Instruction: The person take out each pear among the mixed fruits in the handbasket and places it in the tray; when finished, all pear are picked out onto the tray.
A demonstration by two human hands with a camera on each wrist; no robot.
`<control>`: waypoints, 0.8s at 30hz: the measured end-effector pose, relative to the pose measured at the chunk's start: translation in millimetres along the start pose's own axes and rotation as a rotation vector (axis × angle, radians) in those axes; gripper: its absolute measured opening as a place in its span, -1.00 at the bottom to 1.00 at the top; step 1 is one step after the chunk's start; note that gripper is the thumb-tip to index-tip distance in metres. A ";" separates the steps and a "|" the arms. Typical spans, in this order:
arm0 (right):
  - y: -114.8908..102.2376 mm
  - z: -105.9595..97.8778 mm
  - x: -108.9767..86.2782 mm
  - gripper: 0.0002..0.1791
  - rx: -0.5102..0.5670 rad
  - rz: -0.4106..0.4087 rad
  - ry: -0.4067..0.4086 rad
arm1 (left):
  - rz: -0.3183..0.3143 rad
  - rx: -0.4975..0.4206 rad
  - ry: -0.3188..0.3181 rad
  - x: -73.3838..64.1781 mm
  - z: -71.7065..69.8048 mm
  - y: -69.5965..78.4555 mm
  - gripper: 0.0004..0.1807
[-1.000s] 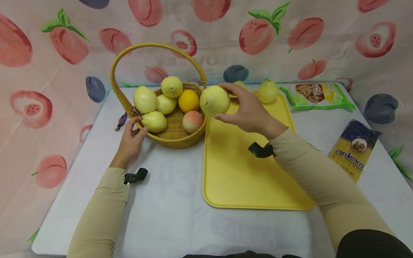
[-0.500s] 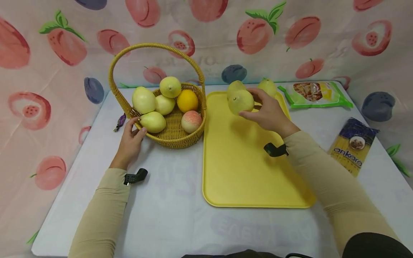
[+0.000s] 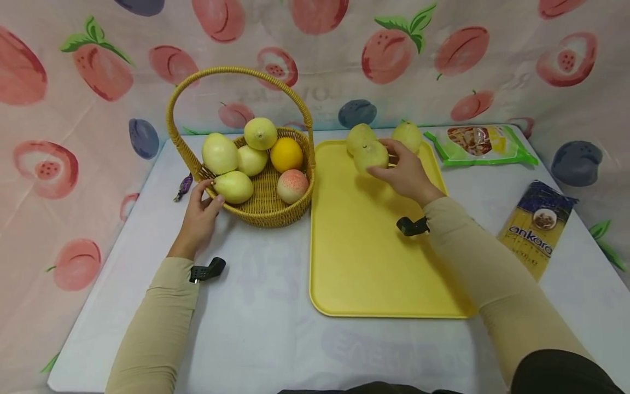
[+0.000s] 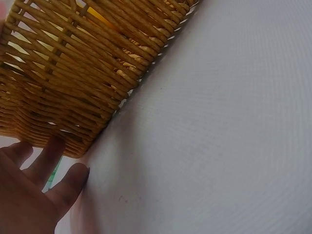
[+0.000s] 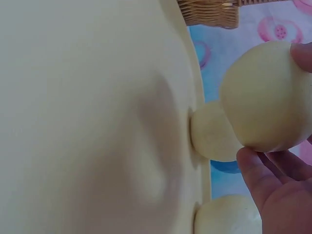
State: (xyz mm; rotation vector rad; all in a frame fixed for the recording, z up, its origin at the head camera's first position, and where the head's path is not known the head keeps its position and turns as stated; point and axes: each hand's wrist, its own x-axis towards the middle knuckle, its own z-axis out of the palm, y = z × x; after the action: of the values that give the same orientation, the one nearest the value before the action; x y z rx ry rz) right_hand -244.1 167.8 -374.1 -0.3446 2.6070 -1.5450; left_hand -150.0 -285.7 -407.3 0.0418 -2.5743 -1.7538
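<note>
From my remote seat, I saw R hand [image 3: 406, 169] pinching a pale fruit [image 3: 369, 158] by its right side, thumb nearer the bottom of the head view, fingers nearer the top. Prob. a side hold b/c the R arm [image 3: 487, 268] reached in from lower right; at a guess it also kept the underside free. R wrist view showed a shadow on the tray [image 3: 374, 262], so I took the fruit as lifted, not resting.

L hand [image 3: 196, 221], left of centre, held the basket [image 3: 268, 220] by its left front rim, thumb at the rim, other fingers spread against the outer wall per L wrist view. I read that as steadying it: the pear [image 3: 234, 186] lay right by that thumb, w/ an orange [image 3: 287, 155] and a peach [image 3: 292, 186] on the basket's right side.

Re position: the held fruit hung upper centre-right of frame, over the tray's far part, well apart from L hand. A back-edge fruit [image 3: 359, 137] overlapped it in view; couldn't tell if they touched. Another, the corner fruit [image 3: 407, 135], sat just beyond R hand, near the snack bag [image 3: 482, 146]. Pasta pack [image 3: 538, 224] lay far right, past the R arm.
</note>
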 end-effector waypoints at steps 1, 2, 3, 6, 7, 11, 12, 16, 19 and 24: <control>1.4 1.2 1.5 -0.17 0.006 0.006 0.003 | 0.000 0.000 -0.001 0.0 -0.1 0.3 -0.33; 2.5 2.4 2.8 -0.17 0.012 0.014 0.004 | -0.001 0.000 -0.002 0.0 -0.2 0.3 -0.33; 3.7 3.5 3.8 -0.17 0.009 0.022 0.007 | -0.004 -0.001 -0.001 -0.1 -0.3 0.6 -0.33; 6.6 6.6 6.4 -0.15 0.003 0.041 0.012 | -0.011 -0.001 -0.002 -0.6 -0.2 1.3 -0.33; 7.2 7.5 7.0 -0.15 0.003 0.044 0.014 | -0.011 0.000 -0.001 -0.6 -0.1 1.5 -0.34; 10.1 10.6 9.5 -0.13 -0.001 0.055 0.016 | -0.004 0.008 0.003 -0.7 0.3 1.6 -0.34; 10.5 11.3 10.1 -0.13 -0.003 0.059 0.016 | -0.003 0.007 0.004 -0.7 0.5 1.6 -0.34; 13.5 14.1 13.1 -0.11 -0.003 0.080 0.011 | -0.005 0.000 0.004 0.2 0.4 0.0 -0.34; 16.1 16.3 14.9 -0.11 -0.005 0.095 0.002 | -0.010 -0.001 0.002 0.2 -0.1 -0.3 -0.33; 20.7 17.7 17.1 -0.11 -0.011 0.117 -0.009 | -0.007 0.003 -0.002 -0.2 -0.5 0.8 -0.32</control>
State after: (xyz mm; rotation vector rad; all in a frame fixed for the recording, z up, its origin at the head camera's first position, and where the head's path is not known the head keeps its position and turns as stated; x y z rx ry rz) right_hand -260.3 158.1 -400.2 -0.1954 2.5789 -1.4890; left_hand -149.8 -285.8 -406.4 0.0487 -2.5814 -1.7527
